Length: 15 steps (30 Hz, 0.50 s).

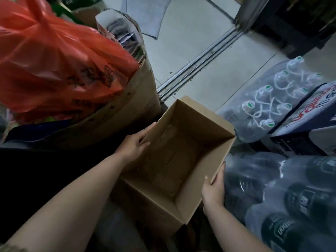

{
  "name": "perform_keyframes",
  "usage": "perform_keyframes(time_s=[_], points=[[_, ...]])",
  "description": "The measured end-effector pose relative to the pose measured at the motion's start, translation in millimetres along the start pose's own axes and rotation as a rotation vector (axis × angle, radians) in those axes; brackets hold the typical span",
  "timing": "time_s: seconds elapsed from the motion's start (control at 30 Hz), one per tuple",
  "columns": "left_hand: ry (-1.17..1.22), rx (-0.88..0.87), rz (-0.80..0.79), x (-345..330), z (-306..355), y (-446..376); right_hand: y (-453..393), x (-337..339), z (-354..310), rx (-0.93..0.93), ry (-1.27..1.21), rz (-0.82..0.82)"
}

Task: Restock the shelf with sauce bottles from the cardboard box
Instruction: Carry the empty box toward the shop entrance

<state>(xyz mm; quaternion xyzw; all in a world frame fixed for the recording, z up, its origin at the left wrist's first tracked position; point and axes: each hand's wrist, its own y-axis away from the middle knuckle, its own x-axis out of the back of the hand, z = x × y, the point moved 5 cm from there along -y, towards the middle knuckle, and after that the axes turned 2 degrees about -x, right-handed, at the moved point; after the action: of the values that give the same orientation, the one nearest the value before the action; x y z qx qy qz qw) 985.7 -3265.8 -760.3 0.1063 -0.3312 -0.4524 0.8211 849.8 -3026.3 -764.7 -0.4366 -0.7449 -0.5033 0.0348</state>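
Observation:
An open brown cardboard box (205,124) sits low in the middle of the view, its inside holding no bottles; only bare cardboard and a faint clear film show at the bottom. My left hand (135,144) grips the box's left wall, fingers curled over the rim. My right hand (214,188) clasps the right wall near the near corner, thumb inside. No sauce bottles or shelf are in view.
A red plastic bag (54,66) lies on a tall carton (138,99) at the left. Shrink-wrapped packs of water bottles (269,102) and dark bottles (291,202) crowd the right, beside a blue printed case (312,110). A metal door track (200,60) crosses the tiled floor.

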Motion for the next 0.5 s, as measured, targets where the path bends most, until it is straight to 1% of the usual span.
perform_keyframes(time_s=[0.27, 0.4, 0.5], points=[[0.097, -0.031, -0.052, -24.0, -33.5, -35.4, -36.4, -19.5, 16.4, -0.070, -0.051, 0.017], [0.056, -0.019, -0.069, -25.0, -47.2, -48.4, -38.7, -39.3, 34.5, -0.163, -0.082, 0.036], [0.021, 0.000, -0.084, -22.6, -56.5, -48.9, -37.7, -54.2, 44.7, -0.199, -0.066, 0.039]])
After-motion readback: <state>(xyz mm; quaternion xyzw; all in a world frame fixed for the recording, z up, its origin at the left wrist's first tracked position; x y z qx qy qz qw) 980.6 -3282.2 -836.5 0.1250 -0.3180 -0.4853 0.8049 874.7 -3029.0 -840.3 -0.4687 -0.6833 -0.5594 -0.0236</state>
